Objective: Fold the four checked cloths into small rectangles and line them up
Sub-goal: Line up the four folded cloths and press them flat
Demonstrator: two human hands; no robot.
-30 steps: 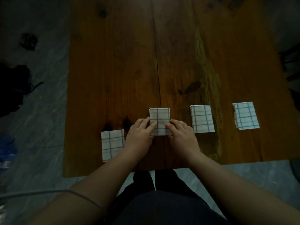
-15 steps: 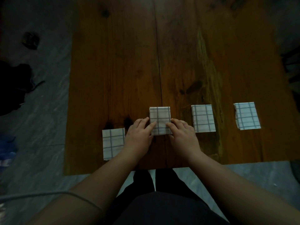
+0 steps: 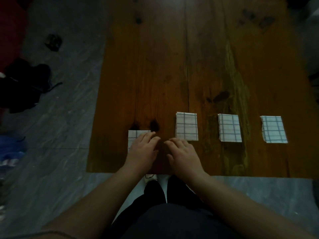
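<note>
Four folded white cloths with blue checks lie near the front edge of the wooden table (image 3: 172, 66). Three form a row: the second cloth (image 3: 186, 125), the third cloth (image 3: 229, 128) and the rightmost cloth (image 3: 273, 129). The leftmost cloth (image 3: 133, 138) lies a little nearer to me and is mostly hidden by my left hand (image 3: 143, 151), whose straight fingers rest on it. My right hand (image 3: 183, 156) lies flat on the bare wood just below the second cloth, holding nothing.
A grey floor surrounds the table. Dark clothing (image 3: 22, 87) and a small dark object (image 3: 53, 42) lie on the floor at the left, with something blue (image 3: 12, 149) further down. My legs show below the table's front edge.
Both hands have left the second cloth. My left hand moved left onto the leftmost cloth, and my right hand drew back toward me onto the wood.
</note>
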